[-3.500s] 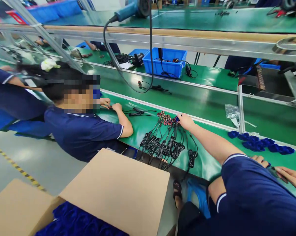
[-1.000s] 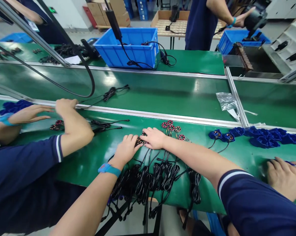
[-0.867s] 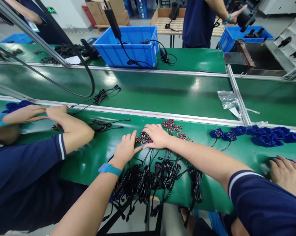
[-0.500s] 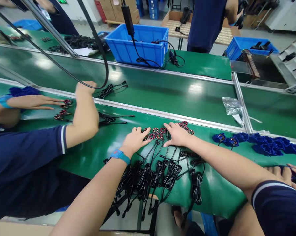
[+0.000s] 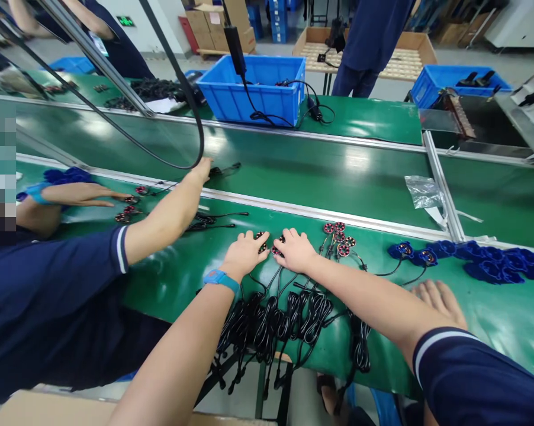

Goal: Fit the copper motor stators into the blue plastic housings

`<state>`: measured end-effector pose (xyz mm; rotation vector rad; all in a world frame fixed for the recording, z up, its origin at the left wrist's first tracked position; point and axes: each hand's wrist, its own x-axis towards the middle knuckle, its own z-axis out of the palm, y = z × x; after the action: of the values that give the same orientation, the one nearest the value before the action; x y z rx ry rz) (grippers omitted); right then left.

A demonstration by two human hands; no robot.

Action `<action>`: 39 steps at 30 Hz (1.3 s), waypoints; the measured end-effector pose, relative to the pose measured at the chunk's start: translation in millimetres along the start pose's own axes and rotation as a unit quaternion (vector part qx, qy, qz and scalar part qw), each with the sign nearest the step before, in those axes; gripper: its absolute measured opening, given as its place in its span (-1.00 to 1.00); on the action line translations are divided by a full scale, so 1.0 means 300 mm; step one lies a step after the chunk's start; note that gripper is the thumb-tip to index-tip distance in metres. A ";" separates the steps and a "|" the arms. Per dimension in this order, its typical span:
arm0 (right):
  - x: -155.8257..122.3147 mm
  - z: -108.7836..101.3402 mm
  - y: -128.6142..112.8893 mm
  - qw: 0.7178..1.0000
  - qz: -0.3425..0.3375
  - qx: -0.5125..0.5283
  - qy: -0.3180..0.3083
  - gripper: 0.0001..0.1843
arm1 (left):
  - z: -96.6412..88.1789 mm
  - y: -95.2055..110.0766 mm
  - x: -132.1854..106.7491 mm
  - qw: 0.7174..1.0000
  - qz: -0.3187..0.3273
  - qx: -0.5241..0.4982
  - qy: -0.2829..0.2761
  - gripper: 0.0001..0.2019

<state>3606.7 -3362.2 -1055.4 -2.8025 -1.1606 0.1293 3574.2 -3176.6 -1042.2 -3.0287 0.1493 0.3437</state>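
Note:
My left hand (image 5: 243, 255), a blue band on its wrist, lies on the green table with its fingers apart. Its thumb and forefinger touch small round coil parts (image 5: 260, 238) with dark and coppery rings. Close by, my right hand (image 5: 297, 253) rests palm down with spread fingers over similar red-rimmed coil parts (image 5: 276, 251), partly covering them. To its right sits a loose cluster of red-rimmed coil parts (image 5: 339, 236). Thin black leads run from the parts toward bundled black cables (image 5: 293, 316) at the table's front edge; some bundles hang over it.
At right lie blue moulded pieces (image 5: 493, 260), two holding coils, near another person's hand (image 5: 440, 302). A co-worker's arm (image 5: 173, 213) reaches across at left. Beyond a metal rail (image 5: 293, 207) are a plastic bag (image 5: 423, 192), a blue crate (image 5: 253, 97) and a hanging black cable (image 5: 200, 127).
My right hand has moved left toward my left hand, uncovering the coil cluster at right. The co-worker's arm at left has stretched farther over the rail. The view has shifted slightly.

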 end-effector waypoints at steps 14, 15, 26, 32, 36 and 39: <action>0.050 0.021 -0.024 0.830 0.141 0.522 0.139 -0.65 | 0.015 -0.004 -0.055 0.882 -0.154 -0.432 0.110 -0.50; 0.063 0.023 -0.040 0.791 0.150 0.576 0.139 -0.66 | 0.018 0.006 -0.050 0.850 -0.162 -0.488 0.114 -0.52; 0.137 0.009 -0.099 0.576 0.294 0.762 0.030 -0.69 | -0.018 0.071 0.029 0.788 -0.288 -0.540 0.065 -0.22; 0.160 -0.014 -0.105 0.549 0.291 0.783 0.006 -0.68 | -0.087 0.050 0.081 0.737 -0.293 -0.605 -0.065 -0.55; 0.145 -0.028 -0.135 0.536 0.301 0.788 0.019 -0.72 | -0.108 0.060 0.059 0.714 -0.284 -0.635 -0.084 -0.64; 0.120 -0.054 -0.171 0.527 0.303 0.792 0.059 -0.72 | -0.128 0.069 0.011 0.699 -0.269 -0.659 -0.068 -0.66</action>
<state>3598.1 -3301.8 -1034.2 -1.2204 0.2491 0.6207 3583.5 -3201.2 -1007.4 -3.9612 -1.6864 0.9021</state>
